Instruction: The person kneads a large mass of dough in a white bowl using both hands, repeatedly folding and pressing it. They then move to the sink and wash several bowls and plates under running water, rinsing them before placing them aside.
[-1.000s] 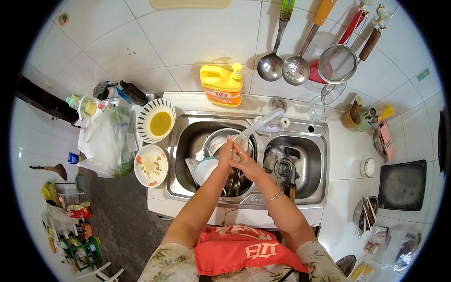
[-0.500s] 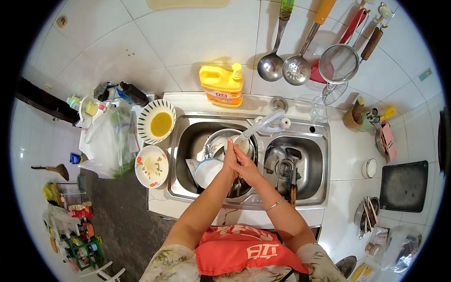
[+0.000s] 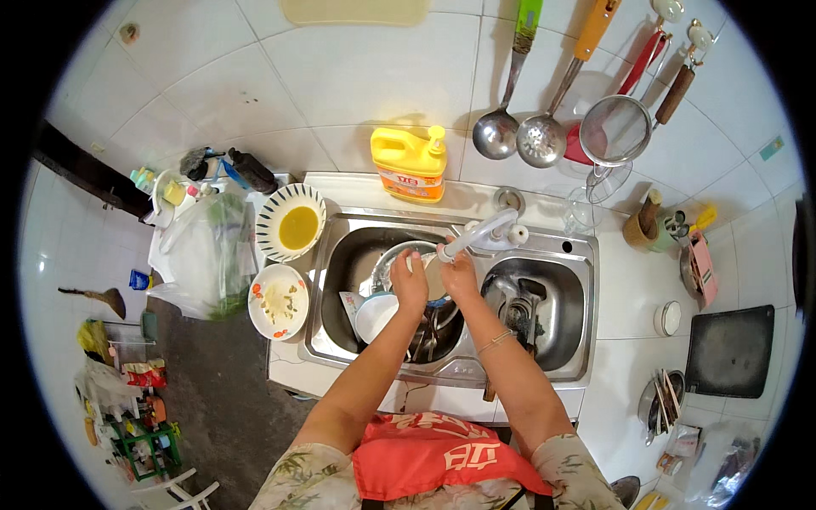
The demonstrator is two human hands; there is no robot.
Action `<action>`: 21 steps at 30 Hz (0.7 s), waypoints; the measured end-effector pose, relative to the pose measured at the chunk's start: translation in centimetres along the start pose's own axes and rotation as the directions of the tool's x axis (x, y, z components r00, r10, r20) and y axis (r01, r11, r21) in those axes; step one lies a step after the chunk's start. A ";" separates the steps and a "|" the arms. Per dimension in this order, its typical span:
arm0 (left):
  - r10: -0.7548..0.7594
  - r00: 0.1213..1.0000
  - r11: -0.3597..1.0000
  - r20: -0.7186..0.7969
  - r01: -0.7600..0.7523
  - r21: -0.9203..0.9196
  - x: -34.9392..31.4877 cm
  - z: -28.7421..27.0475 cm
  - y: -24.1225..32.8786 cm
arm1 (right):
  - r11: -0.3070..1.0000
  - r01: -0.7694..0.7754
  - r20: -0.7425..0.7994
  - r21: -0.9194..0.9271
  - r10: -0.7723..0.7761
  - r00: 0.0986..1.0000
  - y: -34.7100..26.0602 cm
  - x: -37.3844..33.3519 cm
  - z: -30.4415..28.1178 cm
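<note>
one pale dish (image 3: 436, 279), partly covered, shows between the left hand (image 3: 410, 283) and the right hand (image 3: 460, 274), over the left basin (image 3: 344, 263); its visible part runs lengthwise toward the wall (image 3: 365, 76), though which way its mouth faces is hidden. both forearms (image 3: 367, 380) reach forward and converge, hands apart, fingers bent and pointing wallward; whether they grip the dish, i cannot tell. the white faucet spout (image 3: 481, 235) slants down leftward, ending near the right fingertips. a white bowl (image 3: 374, 319) sits beside the left wrist; a yellow jug (image 3: 410, 166) stands on the counter (image 3: 340, 189) behind.
</note>
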State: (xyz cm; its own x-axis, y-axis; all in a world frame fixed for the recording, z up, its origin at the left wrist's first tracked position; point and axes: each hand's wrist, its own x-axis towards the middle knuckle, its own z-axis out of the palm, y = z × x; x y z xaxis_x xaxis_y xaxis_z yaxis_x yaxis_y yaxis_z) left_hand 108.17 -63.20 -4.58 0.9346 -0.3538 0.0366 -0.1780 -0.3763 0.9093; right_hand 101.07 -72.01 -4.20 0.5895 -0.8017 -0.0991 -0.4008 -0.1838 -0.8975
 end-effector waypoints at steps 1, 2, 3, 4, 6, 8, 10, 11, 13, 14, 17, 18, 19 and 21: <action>0.011 1.000 1.000 0.020 -0.011 0.011 -0.1 -0.1 0.3 | 1.000 -0.003 0.001 -0.011 0.003 1.000 0.1 0.2 0.2; 0.022 0.999 0.999 0.041 -0.023 0.022 -0.4 -0.1 0.5 | 1.000 -0.007 0.001 -0.022 0.007 1.000 0.3 0.4 0.3; 0.028 0.997 0.999 0.066 -0.031 0.036 -0.9 -0.2 0.4 | 0.999 -0.017 0.003 -0.032 0.017 1.000 0.7 0.4 0.6; 0.010 0.997 0.999 0.070 -0.013 0.043 -1.0 -0.3 0.2 | 0.998 0.006 0.012 -0.064 -0.006 1.000 1.3 0.5 0.8; 0.027 0.999 0.993 0.043 -0.031 0.110 -1.2 -0.5 0.0 | 0.990 0.053 0.029 -0.134 -0.050 0.998 1.8 0.7 0.7; -0.020 0.998 0.994 0.065 0.012 0.110 -1.1 -0.1 -0.2 | 0.996 0.065 0.057 -0.066 -0.061 0.996 1.4 -0.1 0.7; -0.123 0.984 0.992 0.131 0.117 0.054 -0.5 1.1 -1.1 | 0.976 0.183 0.028 -0.120 -0.181 0.983 0.6 -1.8 1.2; -0.243 0.940 0.945 0.239 0.286 -0.162 -0.5 2.0 -2.7 | 0.935 0.284 -0.005 -0.212 -0.292 0.956 0.5 -3.3 1.7; -0.113 0.801 0.991 0.587 0.050 0.123 0.1 4.1 -5.2 | 0.910 0.291 -0.037 -0.295 -0.315 0.948 0.7 -3.9 1.8; 0.116 0.653 0.784 0.748 -0.522 0.335 0.8 5.3 -5.4 | 0.938 0.200 -0.044 -0.284 -0.221 0.974 1.2 -3.6 1.8; 0.318 0.936 0.947 0.148 -0.308 -0.089 -5.4 7.9 -6.1 | 0.957 0.052 0.094 -0.284 -0.026 0.995 4.3 -1.5 1.6; 0.331 0.916 0.940 0.225 -0.341 0.006 -4.9 7.4 -5.3 | 0.949 0.017 0.116 -0.314 0.020 0.993 4.2 -1.5 1.7; 0.331 0.897 0.922 0.293 -0.373 0.101 -4.1 6.3 -4.1 | 0.938 -0.011 0.145 -0.346 0.065 0.987 4.1 -1.6 1.9; -0.025 0.931 0.997 0.365 0.049 -0.056 -2.1 3.9 -5.0 | 0.990 -0.021 0.220 -0.143 0.052 0.974 -3.7 -7.1 0.6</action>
State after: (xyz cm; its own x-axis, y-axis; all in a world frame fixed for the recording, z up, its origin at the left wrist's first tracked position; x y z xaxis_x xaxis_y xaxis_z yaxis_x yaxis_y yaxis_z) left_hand 105.85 -63.93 -10.79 0.7618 -0.6325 -0.1402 -0.1143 -0.3442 0.9319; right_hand 98.80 -65.26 -0.39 0.7076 -0.6653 -0.2380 -0.5090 -0.2462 -0.8248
